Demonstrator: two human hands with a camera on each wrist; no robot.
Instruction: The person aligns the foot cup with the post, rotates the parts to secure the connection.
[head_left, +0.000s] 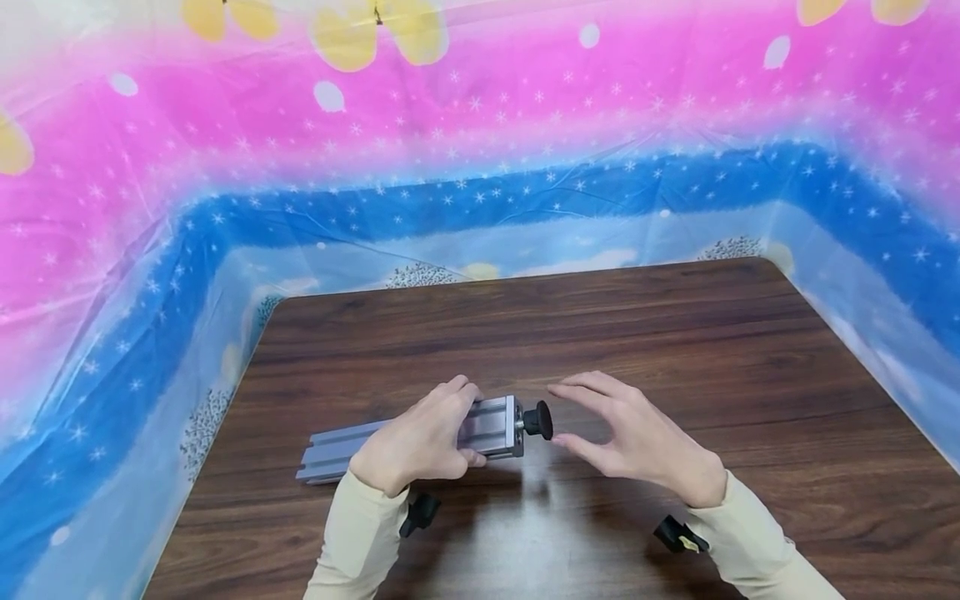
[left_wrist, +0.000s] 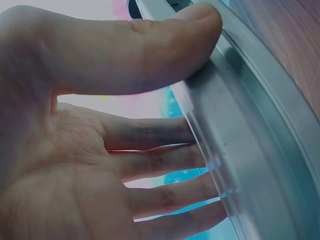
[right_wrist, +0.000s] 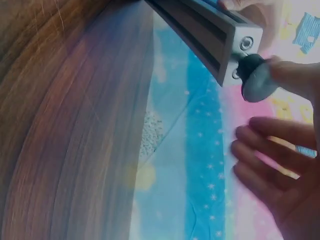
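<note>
A silver aluminium profile (head_left: 491, 427) with long grooves is held by my left hand (head_left: 420, 437) near its right end. In the left wrist view my thumb (left_wrist: 165, 50) presses one face of the profile (left_wrist: 245, 135), while the fingers reach the opposite side. A black round levelling foot (head_left: 543, 420) sticks out of the bolted end plate (right_wrist: 227, 60). Just right of the foot is my right hand (head_left: 637, 429), thumb and fingers spread apart. Its thumb (right_wrist: 295, 77) lies at the rim of the foot (right_wrist: 260, 84); whether they touch, I cannot tell.
A dark brown wooden table (head_left: 525, 333) spreads below both hands. Around its far and side edges hangs a pink and blue patterned cloth (head_left: 480, 158). Black wrist devices (head_left: 678, 533) sit under the cream sleeves (head_left: 750, 542).
</note>
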